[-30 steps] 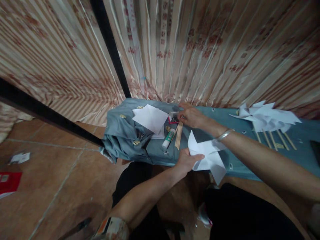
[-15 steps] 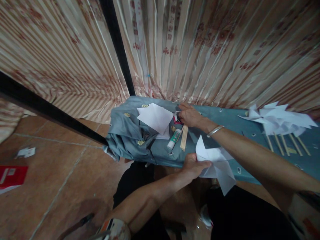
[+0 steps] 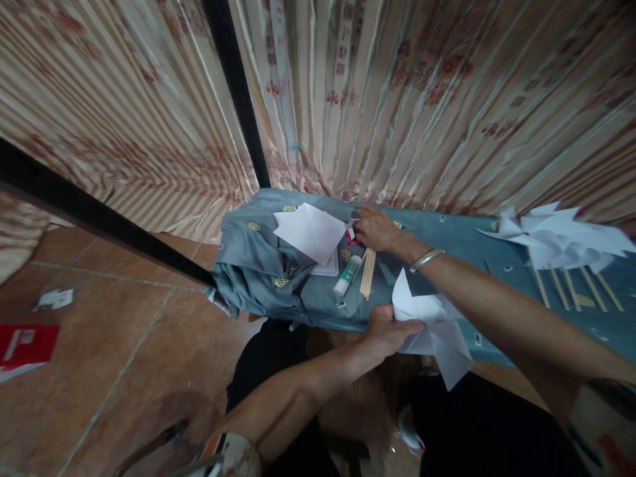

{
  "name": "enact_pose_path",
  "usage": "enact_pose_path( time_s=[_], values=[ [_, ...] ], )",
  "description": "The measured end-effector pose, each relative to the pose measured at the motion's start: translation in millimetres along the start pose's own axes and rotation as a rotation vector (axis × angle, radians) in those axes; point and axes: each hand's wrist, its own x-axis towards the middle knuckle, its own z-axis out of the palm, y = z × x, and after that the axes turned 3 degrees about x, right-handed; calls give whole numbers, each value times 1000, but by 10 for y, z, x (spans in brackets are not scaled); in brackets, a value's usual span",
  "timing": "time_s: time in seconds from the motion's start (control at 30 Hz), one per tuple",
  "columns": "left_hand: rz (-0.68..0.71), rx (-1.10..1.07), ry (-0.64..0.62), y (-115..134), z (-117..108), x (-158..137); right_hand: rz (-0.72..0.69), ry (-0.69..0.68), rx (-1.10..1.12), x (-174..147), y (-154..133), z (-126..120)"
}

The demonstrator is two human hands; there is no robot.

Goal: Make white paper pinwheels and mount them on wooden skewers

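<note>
My left hand (image 3: 390,329) pinches a folded white paper pinwheel (image 3: 430,324) between thumb and fingers, over the front edge of the cloth-covered table. Farther back, my right hand (image 3: 376,227), with a bangle at the wrist, is down at a small red box (image 3: 353,237). Its fingers are bent together, and what lies in them is hidden. Just in front of that hand is a bundle of thin wooden sticks (image 3: 368,275), and beside it rests a green and white glue stick (image 3: 348,275). White paper sheets (image 3: 314,233) are stacked at the left.
Several white pinwheels (image 3: 561,235) on wooden sticks lie together on the right of the blue-grey cloth (image 3: 447,232). Dark metal posts (image 3: 238,93) stand at the table's left end. A patterned curtain (image 3: 397,99) hangs behind. A red packet (image 3: 27,346) lies on the floor.
The view has shifted slightly. Both hands stay in nearly the same places, the left still on the pinwheel and the right still at the red box.
</note>
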Motion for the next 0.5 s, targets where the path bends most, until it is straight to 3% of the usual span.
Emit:
enact_pose_path(
  time_s=[0.5],
  values=[
    [17,52,-24,50,-25,-21,19,-25,50,12,-60,-68]
  ],
)
